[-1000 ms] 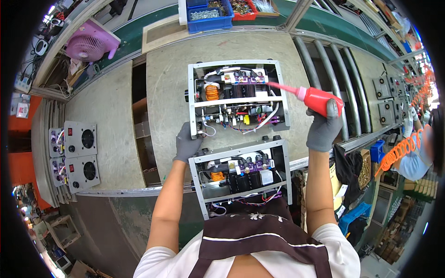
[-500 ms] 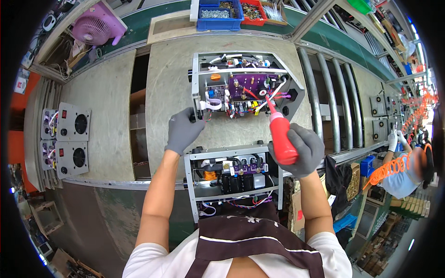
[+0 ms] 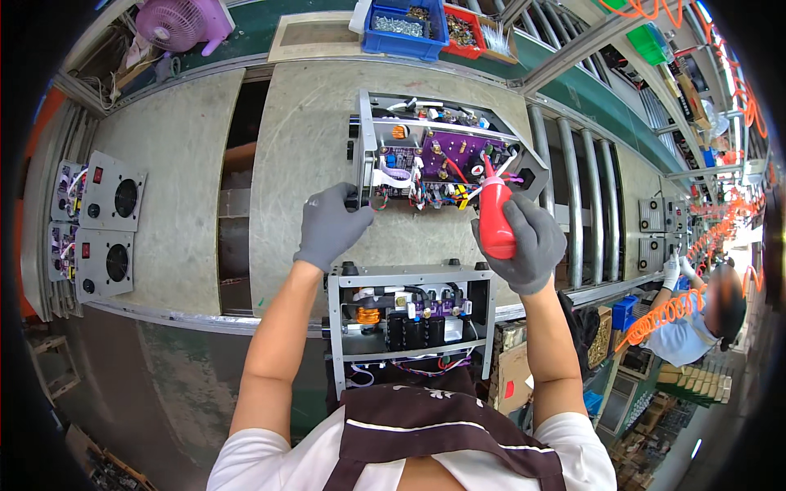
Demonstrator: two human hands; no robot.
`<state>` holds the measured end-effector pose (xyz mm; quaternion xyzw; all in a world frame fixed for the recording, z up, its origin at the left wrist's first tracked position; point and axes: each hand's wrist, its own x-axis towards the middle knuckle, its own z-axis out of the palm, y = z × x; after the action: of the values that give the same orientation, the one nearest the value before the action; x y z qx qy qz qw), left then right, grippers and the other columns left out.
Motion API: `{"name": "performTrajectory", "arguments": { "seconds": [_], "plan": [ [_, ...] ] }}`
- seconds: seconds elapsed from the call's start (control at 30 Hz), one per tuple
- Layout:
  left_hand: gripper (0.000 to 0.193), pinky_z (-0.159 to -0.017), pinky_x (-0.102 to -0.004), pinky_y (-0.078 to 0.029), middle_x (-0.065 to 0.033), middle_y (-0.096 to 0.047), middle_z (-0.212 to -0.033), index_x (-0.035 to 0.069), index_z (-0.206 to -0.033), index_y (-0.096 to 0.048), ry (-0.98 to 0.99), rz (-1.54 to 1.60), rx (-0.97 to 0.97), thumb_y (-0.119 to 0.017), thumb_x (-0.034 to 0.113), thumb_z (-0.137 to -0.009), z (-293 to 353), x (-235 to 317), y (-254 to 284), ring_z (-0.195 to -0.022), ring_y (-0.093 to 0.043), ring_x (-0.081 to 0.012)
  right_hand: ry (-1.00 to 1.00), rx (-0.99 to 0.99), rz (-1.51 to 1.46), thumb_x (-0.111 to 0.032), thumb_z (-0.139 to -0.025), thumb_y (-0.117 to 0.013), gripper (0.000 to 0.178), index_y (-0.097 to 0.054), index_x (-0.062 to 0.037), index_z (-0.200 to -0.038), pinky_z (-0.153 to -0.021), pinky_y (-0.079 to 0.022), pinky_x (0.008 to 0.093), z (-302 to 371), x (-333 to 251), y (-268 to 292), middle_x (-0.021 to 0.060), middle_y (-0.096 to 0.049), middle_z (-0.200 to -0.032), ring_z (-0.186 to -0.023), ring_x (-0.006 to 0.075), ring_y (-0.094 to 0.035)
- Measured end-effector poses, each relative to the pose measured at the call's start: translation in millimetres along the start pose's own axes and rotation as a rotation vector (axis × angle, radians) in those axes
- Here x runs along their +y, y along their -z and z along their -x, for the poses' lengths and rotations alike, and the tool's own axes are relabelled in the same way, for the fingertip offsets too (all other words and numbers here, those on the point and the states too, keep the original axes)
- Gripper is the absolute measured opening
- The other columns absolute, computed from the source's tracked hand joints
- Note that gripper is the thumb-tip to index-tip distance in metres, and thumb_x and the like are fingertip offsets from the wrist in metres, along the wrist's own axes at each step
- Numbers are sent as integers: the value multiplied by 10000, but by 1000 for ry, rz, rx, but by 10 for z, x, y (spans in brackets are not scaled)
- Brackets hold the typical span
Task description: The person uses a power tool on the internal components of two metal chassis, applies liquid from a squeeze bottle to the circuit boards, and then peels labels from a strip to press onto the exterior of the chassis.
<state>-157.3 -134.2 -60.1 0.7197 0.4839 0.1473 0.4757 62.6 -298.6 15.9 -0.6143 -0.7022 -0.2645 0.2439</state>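
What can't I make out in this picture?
In the head view:
- Red bottle: its far side is hidden by the right hand; its contents by its red wall.
- Bottle tip: too small among the wires to tell whether it touches anything.
- Purple fan: top cut off by the upper edge.
- Co-worker's hands: too small to read their work.

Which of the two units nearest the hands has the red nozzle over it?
The farther unit, its broad purple board showing; the right hand holds the red bottle there. The nearer unit, beside the apron, has none.
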Motion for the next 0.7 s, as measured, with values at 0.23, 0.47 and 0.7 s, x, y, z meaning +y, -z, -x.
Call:
{"name": "performTrajectory", "arguments": {
  "seconds": [0.23, 0.47, 0.7],
  "plan": [
    [291, -673, -369, -522, -144, -689, -734, 18, -845, -698, -56, -69, 48, -669, 269, -702, 21, -2, -9, -689, -679, -275, -20, -107, -12, -197, -523, -815, 592, -611, -54, -1061, -618, -502, 373, -107, -28, -3, 145, -635, -1037, -767, 285, -639],
    [332, -691, -371, -524, -160, -694, -783, 0, -889, -694, -60, -55, 47, -664, 263, -687, -25, -108, -72, -725, -682, -289, 1, -99, -23, -181, -605, -856, 552, -584, -61, -1070, -631, -519, 372, -37, 12, 36, 142, -648, -998, -772, 301, -649],
    [409, -739, -372, -530, -176, -697, -829, -26, -960, -681, -35, -57, 35, -665, 265, -673, 18, -137, -86, -770, -688, -293, -24, -135, -40, -192, -553, -821, 567, -596, -57, -1055, -633, -506, 360, -95, 4, 33, 120, -629, -991, -756, 272, -635]
  ]
}}
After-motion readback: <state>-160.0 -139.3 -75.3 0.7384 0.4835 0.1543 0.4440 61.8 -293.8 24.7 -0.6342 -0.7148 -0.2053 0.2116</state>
